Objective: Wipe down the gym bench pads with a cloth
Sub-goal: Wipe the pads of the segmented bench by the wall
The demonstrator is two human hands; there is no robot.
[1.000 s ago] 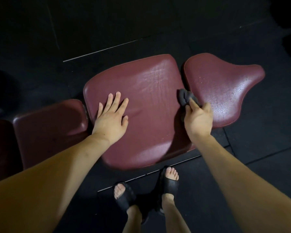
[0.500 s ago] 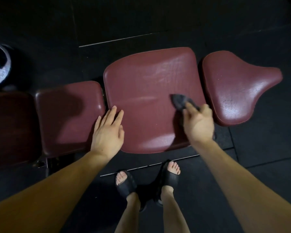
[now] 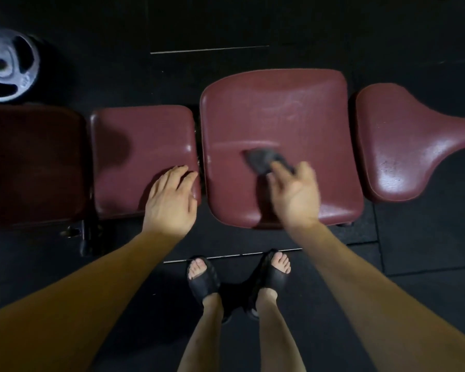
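A row of maroon bench pads runs across the view. My right hand (image 3: 293,194) presses a dark grey cloth (image 3: 262,158) onto the middle of the large pad (image 3: 279,108); the hand is blurred with motion. My left hand (image 3: 171,202) lies flat, fingers together, on the near right corner of the smaller pad (image 3: 137,140) to the left. At the far right sits a tapered seat pad (image 3: 403,146) with a shiny surface. A darker pad (image 3: 30,162) lies at the far left.
A metal weight plate (image 3: 6,64) lies on the black rubber floor at the upper left. My sandalled feet (image 3: 239,275) stand close to the bench's near edge. A bench frame bracket (image 3: 73,232) shows under the left pads.
My right hand has slid the cloth leftward from the gap by the tapered pad to the middle of the large pad. My left hand has shifted from the large pad onto the smaller pad.
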